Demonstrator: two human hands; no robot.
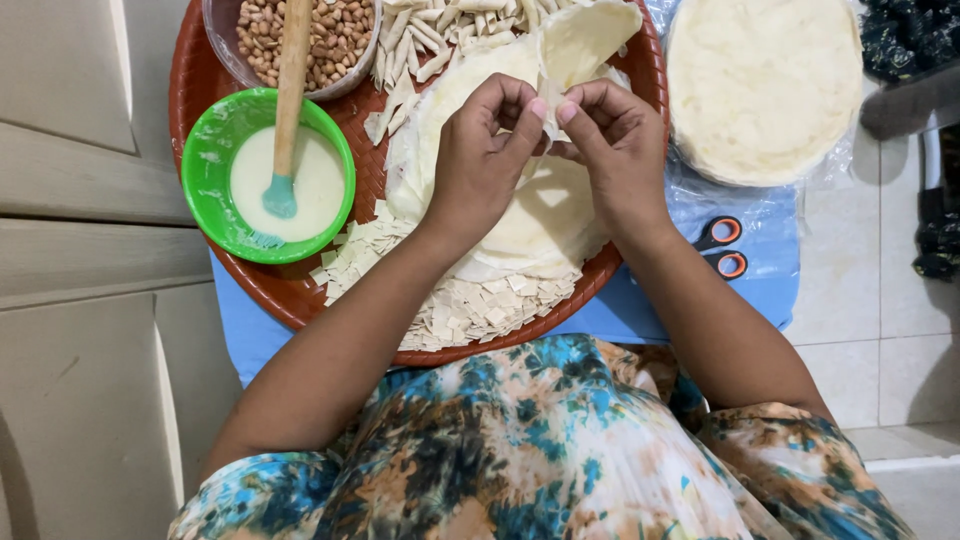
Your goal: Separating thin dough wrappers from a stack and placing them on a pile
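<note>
Nearest the lens, a floral garment (540, 450) in blue, orange and cream filled the bottom of the view, and two bare forearms rose from it toward the tray. Both hands met over the middle of that tray. The left hand (480, 150) and the right hand (612, 140) each had thumb and forefinger closed on one small piece of pastry (549, 105), a thin, pale, almost translucent scrap pinched between them, with the other fingers curled loosely. The piece was held just above a stack of round wrapper sheets (540, 215), cream-white, soft and slightly wrinkled, with the top sheet folded back at its far edge.

Around the stack lay cut dough: small squares (470, 305) heaped along the near rim and narrow strips (430, 30) piled at the far side. All of it rested on a round red-brown woven tray (300, 295). On the tray's left stood a green bowl (215, 150) of white paste with a teal-tipped wooden spatula (285, 120) standing in it, and beyond that a clear bowl of peanuts (330, 35). To the right, off the tray, a second stack of wrappers (765, 85) sat in clear plastic, with orange-handled scissors (725, 248) beside it on a blue surface (620, 315).
</note>
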